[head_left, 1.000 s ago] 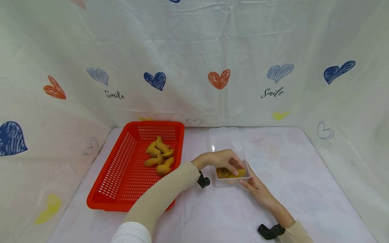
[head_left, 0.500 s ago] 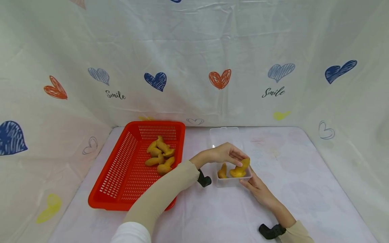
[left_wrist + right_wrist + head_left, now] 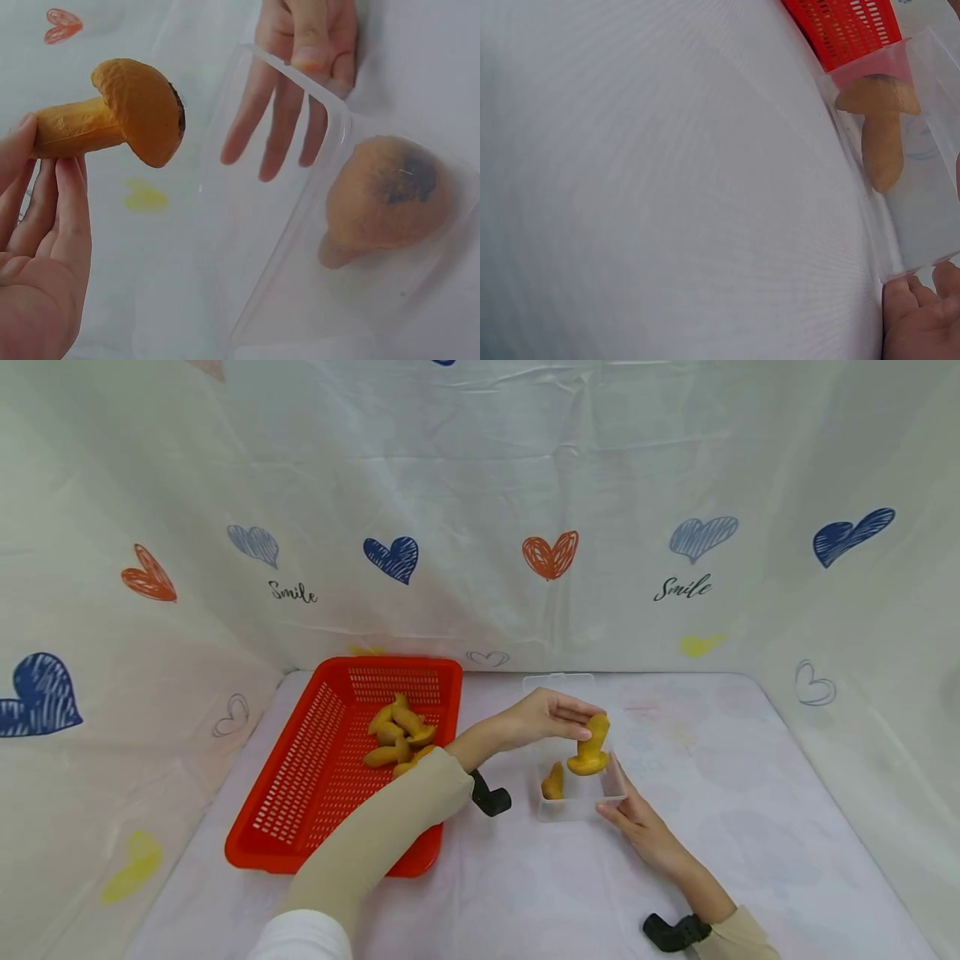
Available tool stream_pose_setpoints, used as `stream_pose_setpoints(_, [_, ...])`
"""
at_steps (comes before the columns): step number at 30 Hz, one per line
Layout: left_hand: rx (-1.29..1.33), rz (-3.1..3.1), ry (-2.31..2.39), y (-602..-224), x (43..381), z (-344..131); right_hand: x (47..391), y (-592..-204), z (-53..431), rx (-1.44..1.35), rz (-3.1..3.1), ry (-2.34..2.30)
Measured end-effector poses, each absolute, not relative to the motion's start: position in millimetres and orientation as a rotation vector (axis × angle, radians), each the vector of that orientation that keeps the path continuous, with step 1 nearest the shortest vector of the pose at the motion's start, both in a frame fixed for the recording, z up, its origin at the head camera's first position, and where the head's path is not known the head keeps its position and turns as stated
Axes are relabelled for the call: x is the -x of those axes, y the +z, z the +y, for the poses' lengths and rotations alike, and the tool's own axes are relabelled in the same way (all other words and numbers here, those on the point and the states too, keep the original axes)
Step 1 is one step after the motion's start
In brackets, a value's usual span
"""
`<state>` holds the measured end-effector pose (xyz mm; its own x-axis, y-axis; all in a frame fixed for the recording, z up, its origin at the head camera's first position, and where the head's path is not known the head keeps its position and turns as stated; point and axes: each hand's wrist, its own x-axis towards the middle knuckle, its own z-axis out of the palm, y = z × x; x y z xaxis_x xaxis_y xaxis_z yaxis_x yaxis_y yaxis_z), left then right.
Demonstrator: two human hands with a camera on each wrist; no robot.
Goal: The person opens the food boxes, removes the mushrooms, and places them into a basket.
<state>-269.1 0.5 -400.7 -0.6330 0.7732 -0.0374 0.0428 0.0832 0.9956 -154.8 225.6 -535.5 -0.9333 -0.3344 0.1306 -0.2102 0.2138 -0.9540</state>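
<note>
My left hand [image 3: 551, 722] pinches a yellow-brown mushroom [image 3: 590, 747] by its stem, cap downward, over the clear plastic box [image 3: 573, 812]. In the left wrist view, thumb and fingers meet round the stem of that mushroom [image 3: 120, 116], whose cap has a dark edge. A second mushroom [image 3: 553, 782] rests inside the box near its left wall, stem up; through the plastic, the right wrist view shows this mushroom [image 3: 883, 135] too. My right hand [image 3: 641, 827] holds the box at its front right corner, thumb at the front and fingers along the side wall.
To the left stands a red perforated basket [image 3: 258, 839] with several mushrooms [image 3: 393, 735] in it; my left forearm crosses its right side. The box's transparent lid [image 3: 558, 683] lies opened behind it. White cloth [image 3: 525, 893] covers the table, and a printed curtain [image 3: 465, 610] hangs behind.
My left hand has raised one mushroom from inside the box and turned it cap down above the rim. The right hand has stayed at the box.
</note>
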Motion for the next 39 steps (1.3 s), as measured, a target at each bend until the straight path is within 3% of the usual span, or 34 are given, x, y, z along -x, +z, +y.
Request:
stream_pose_setpoints(18, [-0.542,1.898,1.818,-369.4,275.9,-78.5,153.7,-535.6,228.1,0.523,2.355,-1.837])
stream_pose_setpoints(39, [-0.231,1.971,2.052,-378.7,275.5,-215.7,153.5,-536.7,225.7,0.509,2.359,-1.823])
